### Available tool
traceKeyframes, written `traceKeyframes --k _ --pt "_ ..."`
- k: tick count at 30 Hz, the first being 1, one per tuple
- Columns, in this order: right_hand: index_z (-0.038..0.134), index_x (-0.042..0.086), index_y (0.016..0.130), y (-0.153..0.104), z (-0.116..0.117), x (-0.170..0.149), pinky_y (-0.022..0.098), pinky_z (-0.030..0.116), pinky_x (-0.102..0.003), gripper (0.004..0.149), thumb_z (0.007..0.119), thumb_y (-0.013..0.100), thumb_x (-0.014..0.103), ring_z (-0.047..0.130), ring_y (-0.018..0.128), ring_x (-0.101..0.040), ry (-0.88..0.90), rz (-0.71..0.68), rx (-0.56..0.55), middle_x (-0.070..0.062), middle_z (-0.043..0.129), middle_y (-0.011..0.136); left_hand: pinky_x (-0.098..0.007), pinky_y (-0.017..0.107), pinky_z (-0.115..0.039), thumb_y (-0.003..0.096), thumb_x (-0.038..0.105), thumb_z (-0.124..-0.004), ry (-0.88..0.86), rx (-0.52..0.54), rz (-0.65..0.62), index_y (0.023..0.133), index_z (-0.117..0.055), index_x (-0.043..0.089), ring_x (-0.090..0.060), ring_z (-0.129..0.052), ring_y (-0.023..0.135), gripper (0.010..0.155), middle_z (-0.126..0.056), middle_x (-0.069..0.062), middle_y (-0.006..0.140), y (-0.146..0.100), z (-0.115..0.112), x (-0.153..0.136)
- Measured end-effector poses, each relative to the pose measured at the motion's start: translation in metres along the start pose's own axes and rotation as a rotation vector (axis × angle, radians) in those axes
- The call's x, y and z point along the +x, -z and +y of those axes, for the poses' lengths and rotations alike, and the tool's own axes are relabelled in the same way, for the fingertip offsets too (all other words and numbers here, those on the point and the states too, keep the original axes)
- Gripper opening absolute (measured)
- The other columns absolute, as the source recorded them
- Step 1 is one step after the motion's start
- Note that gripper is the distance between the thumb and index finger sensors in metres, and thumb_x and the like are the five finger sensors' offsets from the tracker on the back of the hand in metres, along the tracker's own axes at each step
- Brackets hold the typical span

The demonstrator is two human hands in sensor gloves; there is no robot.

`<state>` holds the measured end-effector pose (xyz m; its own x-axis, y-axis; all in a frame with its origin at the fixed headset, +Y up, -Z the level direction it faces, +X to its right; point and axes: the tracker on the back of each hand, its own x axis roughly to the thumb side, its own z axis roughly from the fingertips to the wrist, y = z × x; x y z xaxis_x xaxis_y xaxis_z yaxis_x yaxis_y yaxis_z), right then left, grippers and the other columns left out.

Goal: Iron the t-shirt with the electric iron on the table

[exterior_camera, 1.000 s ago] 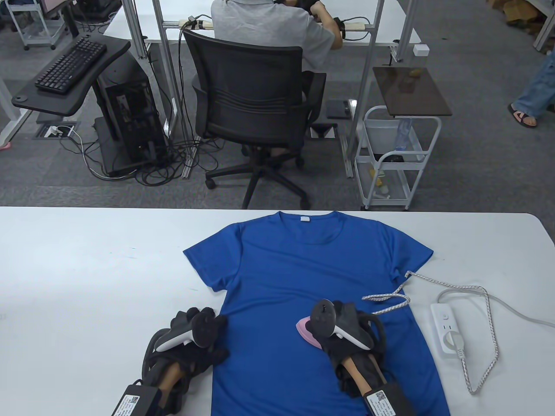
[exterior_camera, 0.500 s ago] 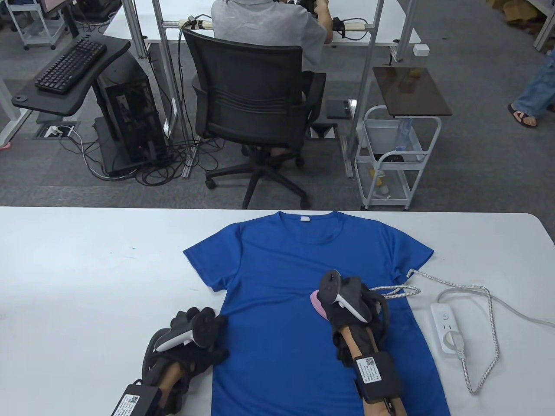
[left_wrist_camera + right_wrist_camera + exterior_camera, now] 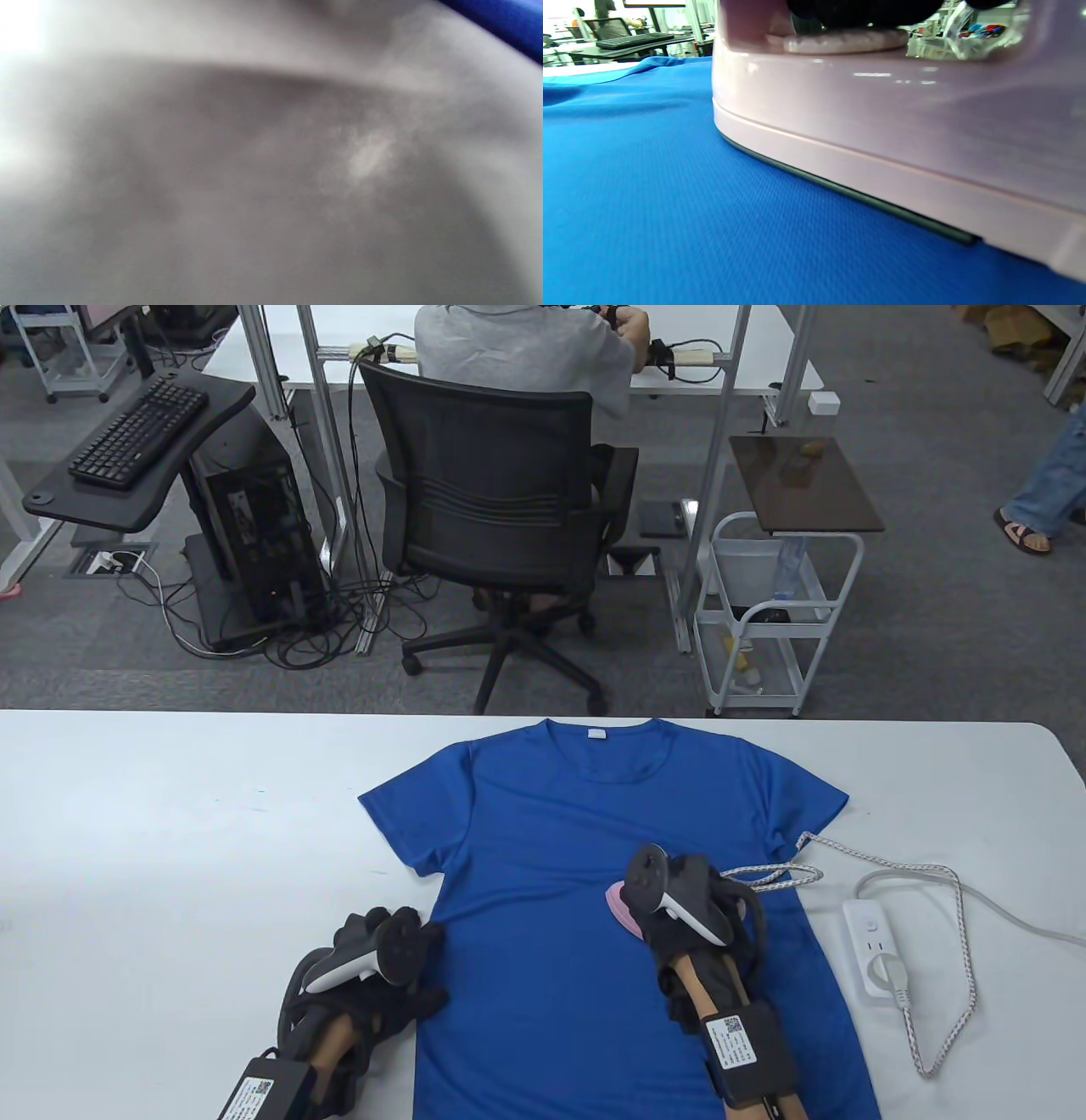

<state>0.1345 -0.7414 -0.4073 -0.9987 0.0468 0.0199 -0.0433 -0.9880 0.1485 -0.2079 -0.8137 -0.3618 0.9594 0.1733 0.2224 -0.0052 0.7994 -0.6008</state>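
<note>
A blue t-shirt (image 3: 551,848) lies flat on the white table (image 3: 170,814), collar at the far side. My right hand (image 3: 679,916) grips the handle of a pink electric iron (image 3: 622,903), whose soleplate rests flat on the shirt's right middle. In the right wrist view the iron's pink body (image 3: 882,127) sits on the blue cloth (image 3: 670,212). My left hand (image 3: 382,967) rests on the shirt's lower left edge, fingers spread. The left wrist view is a grey blur with a strip of blue shirt (image 3: 509,21) at its corner.
The iron's braided cord (image 3: 848,861) loops over the shirt's right side and runs to a white power strip (image 3: 874,950) on the table's right. Beyond the far edge a person sits on an office chair (image 3: 492,517), and a white cart (image 3: 780,611) stands there.
My right hand slid the iron away from me, up the shirt, and the cord loop bunched toward the right sleeve. In the last half second it barely moved. My left hand stayed still.
</note>
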Motion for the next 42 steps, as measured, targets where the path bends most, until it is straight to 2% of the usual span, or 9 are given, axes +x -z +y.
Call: traceKeyframes --k 10,14,23,42 --pt "0.052 0.014 0.1 -0.054 0.008 -0.016 0.055 0.065 -0.061 0.066 0.056 0.046 0.051 0.078 0.061 -0.037 -0.049 -0.148 -0.015 -0.014 0.073 0.08 -0.065 0.069 -0.007 0.0469 0.063 -0.049 -0.006 -0.001 -0.005 0.106 -0.001 0.037 -0.039 0.008 0.102 0.08 0.009 -0.002 0.111 0.0 -0.001 0.0" --pt "0.052 0.014 0.1 -0.064 0.008 -0.02 0.056 0.064 -0.061 0.066 0.057 0.046 0.051 0.078 0.061 -0.038 -0.033 -0.163 0.004 -0.015 0.073 0.081 -0.065 0.069 -0.007 0.047 0.063 -0.048 -0.007 -0.003 -0.006 0.106 -0.001 0.037 -0.039 0.009 0.102 0.08 0.009 -0.002 0.111 0.0 -0.001 0.0" --pt "0.052 0.015 0.101 -0.057 0.008 -0.018 0.056 0.065 -0.061 0.066 0.056 0.045 0.051 0.079 0.062 -0.038 -0.059 -0.09 -0.021 -0.015 0.073 0.081 -0.065 0.069 -0.006 0.047 0.063 -0.048 -0.013 -0.007 -0.011 0.106 -0.001 0.037 -0.039 0.009 0.102 0.08 0.01 -0.002 0.111 0.0 -0.001 -0.001" --pt "0.054 0.015 0.101 0.005 -0.002 -0.049 0.056 0.064 -0.062 0.066 0.057 0.045 0.051 0.078 0.062 -0.038 0.014 0.201 -0.06 -0.014 0.074 0.081 -0.065 0.068 -0.005 0.047 0.063 -0.047 -0.009 -0.012 -0.017 0.106 0.001 0.037 -0.04 0.01 0.101 0.08 0.011 -0.002 0.11 0.0 -0.002 -0.001"
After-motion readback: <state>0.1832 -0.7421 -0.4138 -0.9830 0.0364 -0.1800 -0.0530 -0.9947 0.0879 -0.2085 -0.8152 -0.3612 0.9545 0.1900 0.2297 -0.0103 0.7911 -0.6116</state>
